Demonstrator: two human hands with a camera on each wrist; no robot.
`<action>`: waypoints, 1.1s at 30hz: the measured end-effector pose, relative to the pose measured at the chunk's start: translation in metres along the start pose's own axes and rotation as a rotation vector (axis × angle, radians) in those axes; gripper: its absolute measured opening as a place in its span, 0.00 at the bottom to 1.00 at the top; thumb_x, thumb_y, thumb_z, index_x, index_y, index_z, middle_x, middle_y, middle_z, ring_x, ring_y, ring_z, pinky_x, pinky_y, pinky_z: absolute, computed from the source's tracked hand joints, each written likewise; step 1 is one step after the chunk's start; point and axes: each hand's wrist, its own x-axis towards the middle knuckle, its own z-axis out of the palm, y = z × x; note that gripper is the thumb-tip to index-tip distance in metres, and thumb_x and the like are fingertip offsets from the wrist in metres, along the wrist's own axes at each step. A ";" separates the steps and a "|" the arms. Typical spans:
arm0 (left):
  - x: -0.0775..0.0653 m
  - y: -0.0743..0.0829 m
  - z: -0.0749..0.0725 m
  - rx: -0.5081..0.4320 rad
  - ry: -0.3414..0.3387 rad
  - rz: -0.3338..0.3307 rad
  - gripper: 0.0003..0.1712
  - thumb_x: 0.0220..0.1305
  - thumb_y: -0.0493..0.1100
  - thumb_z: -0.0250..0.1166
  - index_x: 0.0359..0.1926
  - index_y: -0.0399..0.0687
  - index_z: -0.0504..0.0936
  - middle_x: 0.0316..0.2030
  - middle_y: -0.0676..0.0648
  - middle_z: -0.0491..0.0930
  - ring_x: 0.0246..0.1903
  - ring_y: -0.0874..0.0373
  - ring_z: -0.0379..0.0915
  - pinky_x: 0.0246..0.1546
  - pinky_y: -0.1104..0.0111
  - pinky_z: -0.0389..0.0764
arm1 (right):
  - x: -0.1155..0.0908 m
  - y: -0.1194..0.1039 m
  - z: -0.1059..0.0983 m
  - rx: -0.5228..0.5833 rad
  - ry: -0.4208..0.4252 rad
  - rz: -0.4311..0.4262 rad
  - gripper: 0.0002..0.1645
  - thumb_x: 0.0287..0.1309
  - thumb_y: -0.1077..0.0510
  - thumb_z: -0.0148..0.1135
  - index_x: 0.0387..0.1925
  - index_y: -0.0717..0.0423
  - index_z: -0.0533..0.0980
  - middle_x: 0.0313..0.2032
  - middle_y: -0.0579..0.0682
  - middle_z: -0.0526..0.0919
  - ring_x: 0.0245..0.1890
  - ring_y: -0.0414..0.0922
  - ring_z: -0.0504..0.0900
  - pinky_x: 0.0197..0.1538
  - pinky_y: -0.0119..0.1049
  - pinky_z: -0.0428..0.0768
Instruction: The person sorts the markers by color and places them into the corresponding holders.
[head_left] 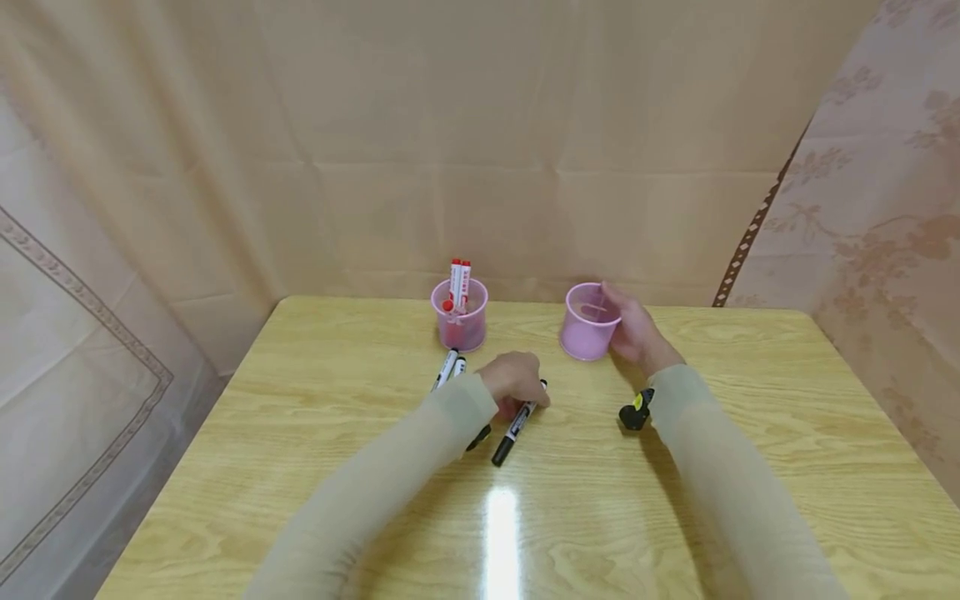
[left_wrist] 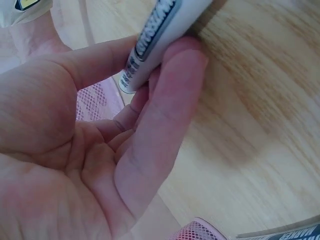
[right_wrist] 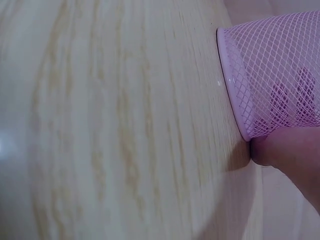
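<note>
From afar I see a yellow wood-grained tabletop [head_left: 585, 517] carrying a round pink mesh cup [head_left: 472, 336], left, and a matching cup [head_left: 585, 340], right. The right hand [head_left: 637, 333] curves its grip around the latter; its wrist view adds fingers visible through the mesh. In front, the left hand [head_left: 516, 379] pinches, grip narrow, a slim white, black-capped marker [head_left: 517, 426]. Only the head view shows the other cup's red-capped white markers [head_left: 454, 285].
</note>
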 end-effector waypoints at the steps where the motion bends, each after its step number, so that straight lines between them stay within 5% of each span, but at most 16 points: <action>1: -0.001 0.001 -0.001 -0.009 -0.008 -0.003 0.14 0.56 0.47 0.68 0.33 0.43 0.74 0.22 0.43 0.80 0.18 0.52 0.80 0.18 0.65 0.80 | 0.000 -0.001 0.000 0.002 0.003 0.000 0.20 0.71 0.46 0.44 0.49 0.54 0.74 0.48 0.50 0.77 0.61 0.57 0.62 0.58 0.40 0.63; 9: -0.005 0.008 -0.009 -0.096 -0.033 0.005 0.11 0.57 0.41 0.65 0.33 0.40 0.73 0.29 0.40 0.78 0.22 0.48 0.81 0.22 0.62 0.82 | 0.000 -0.003 -0.001 0.023 -0.007 0.003 0.19 0.72 0.46 0.43 0.47 0.53 0.75 0.47 0.50 0.78 0.62 0.57 0.61 0.57 0.39 0.66; 20: -0.004 0.015 -0.024 -0.172 -0.123 0.092 0.14 0.66 0.47 0.56 0.35 0.38 0.73 0.35 0.39 0.79 0.24 0.47 0.82 0.25 0.62 0.83 | 0.001 -0.003 -0.004 0.020 -0.021 0.003 0.19 0.72 0.47 0.43 0.49 0.54 0.73 0.47 0.51 0.78 0.60 0.56 0.64 0.57 0.40 0.65; 28: 0.001 0.018 -0.034 -0.411 -0.175 0.176 0.15 0.69 0.46 0.54 0.39 0.36 0.72 0.36 0.39 0.77 0.26 0.46 0.81 0.27 0.59 0.83 | 0.000 -0.004 -0.002 0.008 -0.022 -0.001 0.18 0.72 0.47 0.43 0.49 0.54 0.73 0.47 0.51 0.77 0.60 0.56 0.64 0.57 0.40 0.65; 33: 0.000 0.019 -0.037 -0.530 -0.218 0.196 0.20 0.71 0.47 0.53 0.51 0.32 0.70 0.42 0.35 0.74 0.29 0.46 0.79 0.33 0.56 0.83 | -0.001 -0.003 -0.001 0.015 -0.028 0.006 0.19 0.72 0.48 0.42 0.50 0.55 0.72 0.47 0.51 0.77 0.61 0.57 0.61 0.57 0.39 0.65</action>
